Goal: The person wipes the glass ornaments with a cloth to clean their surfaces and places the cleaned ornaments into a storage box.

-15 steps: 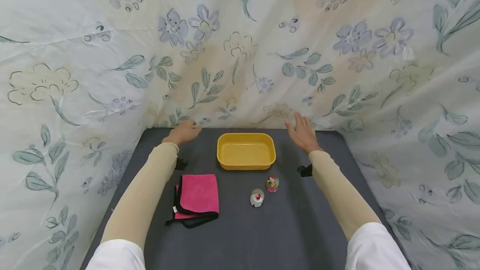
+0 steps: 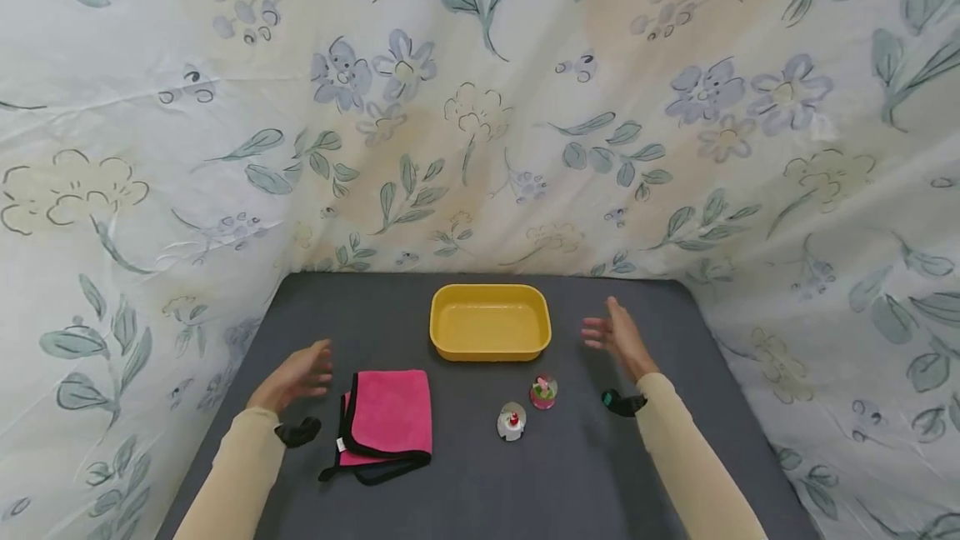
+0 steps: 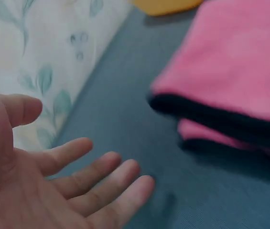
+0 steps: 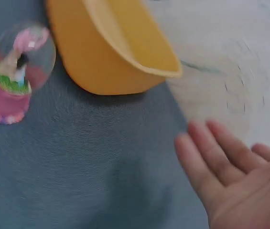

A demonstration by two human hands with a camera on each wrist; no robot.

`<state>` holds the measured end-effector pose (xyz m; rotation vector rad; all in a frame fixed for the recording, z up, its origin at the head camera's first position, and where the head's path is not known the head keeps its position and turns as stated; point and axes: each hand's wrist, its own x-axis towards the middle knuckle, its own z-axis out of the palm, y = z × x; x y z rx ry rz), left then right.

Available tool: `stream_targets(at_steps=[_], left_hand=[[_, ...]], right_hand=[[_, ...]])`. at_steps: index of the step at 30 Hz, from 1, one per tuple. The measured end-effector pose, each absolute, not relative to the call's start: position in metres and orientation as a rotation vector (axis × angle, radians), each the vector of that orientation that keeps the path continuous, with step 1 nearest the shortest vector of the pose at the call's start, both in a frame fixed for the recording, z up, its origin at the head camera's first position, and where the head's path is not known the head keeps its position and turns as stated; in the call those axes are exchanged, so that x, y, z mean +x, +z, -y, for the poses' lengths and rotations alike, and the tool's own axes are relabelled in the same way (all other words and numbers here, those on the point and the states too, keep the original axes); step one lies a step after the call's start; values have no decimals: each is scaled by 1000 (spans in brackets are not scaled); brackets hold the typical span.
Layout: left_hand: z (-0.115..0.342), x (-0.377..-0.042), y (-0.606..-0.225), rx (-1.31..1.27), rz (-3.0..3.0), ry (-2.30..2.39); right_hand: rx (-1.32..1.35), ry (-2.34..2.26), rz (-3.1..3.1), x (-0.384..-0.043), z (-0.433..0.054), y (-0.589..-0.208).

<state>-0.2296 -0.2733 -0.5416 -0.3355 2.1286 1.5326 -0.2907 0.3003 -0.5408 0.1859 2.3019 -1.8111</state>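
Observation:
My left hand (image 2: 302, 375) hovers left of a folded pink cloth (image 2: 392, 411) with black edging, fingers extended and holding nothing. The left wrist view shows its spread fingers (image 3: 120, 179) apart from the cloth. On the other side, my right hand (image 2: 621, 338) is held over the table to the right of a yellow tray (image 2: 491, 356), its fingers straight and its palm turned inward. Nearer me than the tray stand two small snow globes. One has a pink base (image 2: 543, 392); the other is white with a red detail (image 2: 512, 422).
A dark grey table (image 2: 480, 498) carries all these things. Floral fabric (image 2: 480, 190) hangs behind it and along both sides. A black strap with a small device (image 2: 624, 403) is on my right wrist, and another black device (image 2: 298, 432) is at my left wrist.
My left hand has come back toward me and to the left, beside the cloth. The right hand has drawn back nearer the table. The view has tilted up slightly; the objects have stayed put.

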Motion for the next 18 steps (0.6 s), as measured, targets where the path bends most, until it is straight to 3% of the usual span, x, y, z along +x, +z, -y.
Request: stream_targets(at_steps=[6,18], left_hand=[[293,-187,-570,-330,-1906,1646],[269,-184,-591,-228,-1604,1790]], right_hand=[[254,-2196,-1845,-263,-324,-582],[194,-2387,-1448,-240,-322,-619]])
